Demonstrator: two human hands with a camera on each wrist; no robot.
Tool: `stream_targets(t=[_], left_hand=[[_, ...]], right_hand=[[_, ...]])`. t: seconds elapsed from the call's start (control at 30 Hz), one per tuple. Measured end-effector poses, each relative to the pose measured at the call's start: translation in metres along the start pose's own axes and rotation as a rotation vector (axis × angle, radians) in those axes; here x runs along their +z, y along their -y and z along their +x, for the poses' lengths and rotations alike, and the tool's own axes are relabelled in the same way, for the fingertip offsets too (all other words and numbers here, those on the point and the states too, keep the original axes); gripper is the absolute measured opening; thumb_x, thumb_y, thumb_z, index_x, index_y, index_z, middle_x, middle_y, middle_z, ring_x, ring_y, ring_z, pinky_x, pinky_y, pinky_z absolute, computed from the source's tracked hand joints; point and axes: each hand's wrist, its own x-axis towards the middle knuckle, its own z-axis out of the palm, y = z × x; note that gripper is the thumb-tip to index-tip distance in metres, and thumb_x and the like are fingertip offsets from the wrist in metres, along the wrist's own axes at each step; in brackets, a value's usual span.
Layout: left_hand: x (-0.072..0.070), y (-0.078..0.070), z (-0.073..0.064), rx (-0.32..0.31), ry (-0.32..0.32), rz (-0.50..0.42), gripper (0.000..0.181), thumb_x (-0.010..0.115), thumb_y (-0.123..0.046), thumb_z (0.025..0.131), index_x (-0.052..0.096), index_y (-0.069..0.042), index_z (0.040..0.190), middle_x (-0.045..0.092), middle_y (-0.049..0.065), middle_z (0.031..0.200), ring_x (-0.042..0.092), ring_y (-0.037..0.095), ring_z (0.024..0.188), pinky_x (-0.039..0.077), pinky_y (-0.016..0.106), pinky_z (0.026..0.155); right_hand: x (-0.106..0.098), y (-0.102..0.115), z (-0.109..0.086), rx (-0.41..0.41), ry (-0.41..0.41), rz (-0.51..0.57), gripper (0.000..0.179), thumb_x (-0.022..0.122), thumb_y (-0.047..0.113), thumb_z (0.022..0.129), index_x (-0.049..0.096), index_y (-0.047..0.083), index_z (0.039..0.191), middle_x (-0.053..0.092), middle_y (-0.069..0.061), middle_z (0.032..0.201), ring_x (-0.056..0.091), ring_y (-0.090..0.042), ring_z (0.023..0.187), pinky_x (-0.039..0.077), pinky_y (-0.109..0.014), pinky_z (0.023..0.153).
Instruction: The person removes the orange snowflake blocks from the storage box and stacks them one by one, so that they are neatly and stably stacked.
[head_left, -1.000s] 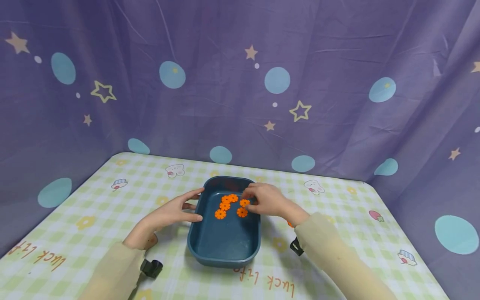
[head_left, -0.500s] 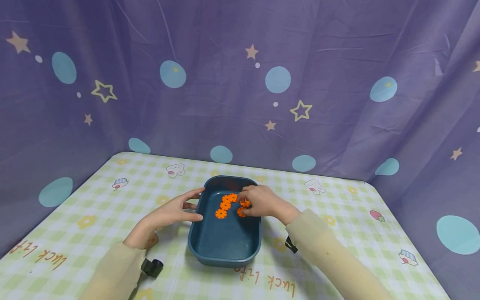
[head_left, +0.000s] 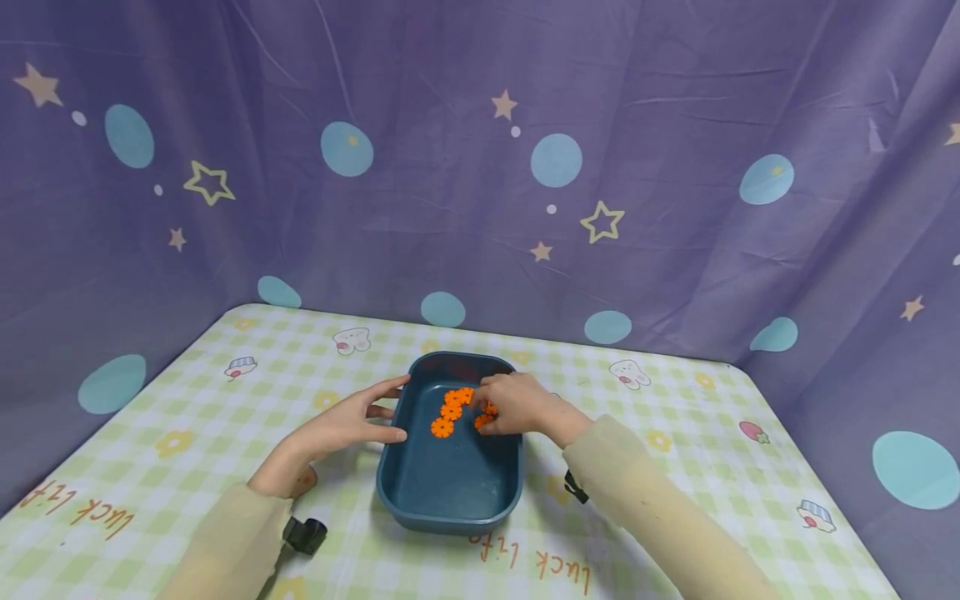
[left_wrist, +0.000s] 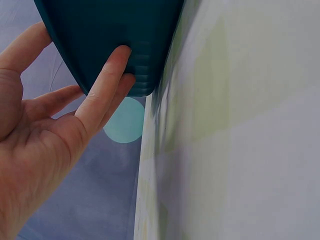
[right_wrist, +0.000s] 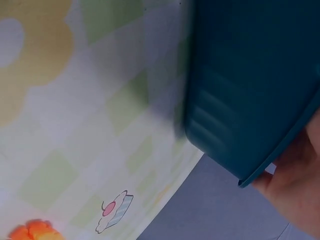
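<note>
A dark teal rectangular tub (head_left: 450, 479) with rounded corners stands on the table. Several small orange flower-shaped pieces (head_left: 442, 427) lie on its floor, most in a crooked row towards the far end. My left hand (head_left: 345, 425) rests against the tub's left side, and in the left wrist view its fairly straight fingers (left_wrist: 102, 92) touch the outer wall. Over the right rim, my right hand (head_left: 517, 406) reaches in with bent fingers at two orange pieces (head_left: 481, 422). Those pieces are partly covered; whether one is pinched is not clear. In the right wrist view, the fingertips are hidden behind the tub.
A checked cloth (head_left: 300, 367) with printed pictures covers the table, and a purple curtain (head_left: 450, 217) hangs behind it. One more orange piece (right_wrist: 36, 231) lies on the cloth to the right of the tub, seen at the right wrist view's bottom edge.
My right hand has moved a little left and deeper into the tub, covering more of the two right-hand pieces. The left hand and the tub stay in place.
</note>
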Motion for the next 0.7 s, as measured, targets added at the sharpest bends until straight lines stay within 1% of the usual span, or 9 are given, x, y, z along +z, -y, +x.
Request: stream_targets(t=[0.1,0.2,0.23,0.33,0.43,0.53,0.6,0.7], left_hand=[[0.0,0.0,0.0,0.001,0.0,-0.001,0.081,0.07,-0.022,0.081,0.021,-0.024,0.146,0.021,0.016,0.146,0.036,0.038,0.124,0.049,0.038,0.084],[0.0,0.0,0.0,-0.001,-0.002,0.0,0.081,0.07,-0.022,0.081,0.021,-0.024,0.146,0.022,0.017,0.146,0.036,0.038,0.124,0.049,0.038,0.084],[0.0,0.0,-0.001,-0.002,-0.003,0.002,0.081,0.07,-0.022,0.081,0.021,-0.024,0.146,0.022,0.017,0.146,0.037,0.038,0.124,0.049,0.038,0.084],[0.0,-0.001,-0.001,-0.003,-0.007,0.007,0.081,0.07,-0.022,0.081,0.021,-0.023,0.146,0.023,0.016,0.146,0.038,0.037,0.123,0.048,0.038,0.085],[0.0,0.0,-0.001,0.002,-0.006,0.013,0.082,0.07,-0.024,0.08,0.021,-0.023,0.146,0.024,0.017,0.145,0.038,0.037,0.123,0.048,0.038,0.085],[0.0,0.001,0.0,0.01,-0.001,0.018,0.083,0.07,-0.025,0.08,0.02,-0.023,0.146,0.023,0.017,0.146,0.037,0.038,0.123,0.048,0.038,0.085],[0.0,0.001,0.0,0.012,0.002,0.018,0.083,0.07,-0.025,0.08,0.02,-0.023,0.146,0.023,0.017,0.146,0.036,0.039,0.124,0.049,0.038,0.085],[0.0,0.001,0.0,0.015,0.0,0.016,0.082,0.07,-0.023,0.081,0.02,-0.022,0.146,0.023,0.017,0.146,0.036,0.039,0.124,0.049,0.038,0.085]], right_hand=[[0.0,0.001,0.002,0.001,0.014,-0.013,0.031,0.072,0.037,0.076,0.068,0.024,0.103,0.058,0.007,0.091,0.055,-0.008,0.079,0.045,-0.028,0.07],[-0.001,0.004,0.003,0.014,0.043,-0.03,0.032,0.074,0.037,0.074,0.068,0.025,0.103,0.059,0.008,0.092,0.057,-0.01,0.091,0.045,-0.029,0.074],[-0.001,0.004,0.004,0.02,0.053,-0.037,0.032,0.074,0.037,0.074,0.068,0.025,0.103,0.059,0.008,0.092,0.057,-0.01,0.091,0.045,-0.029,0.073],[0.0,0.006,0.007,0.042,0.083,-0.069,0.034,0.075,0.037,0.072,0.067,0.026,0.103,0.059,0.008,0.09,0.057,-0.01,0.089,0.044,-0.03,0.073],[0.002,0.007,0.011,0.069,0.119,-0.088,0.035,0.076,0.037,0.071,0.067,0.027,0.103,0.059,0.009,0.09,0.053,-0.008,0.077,0.043,-0.03,0.072],[0.003,0.008,0.015,0.096,0.158,-0.093,0.035,0.078,0.036,0.07,0.067,0.027,0.102,0.06,0.009,0.094,0.054,-0.009,0.079,0.044,-0.032,0.077],[0.004,0.008,0.016,0.107,0.173,-0.096,0.034,0.078,0.035,0.07,0.067,0.026,0.101,0.061,0.009,0.095,0.054,-0.009,0.08,0.044,-0.033,0.078],[0.004,0.009,0.018,0.117,0.173,-0.1,0.033,0.079,0.035,0.069,0.067,0.026,0.098,0.061,0.01,0.089,0.054,-0.009,0.076,0.045,-0.031,0.074]])
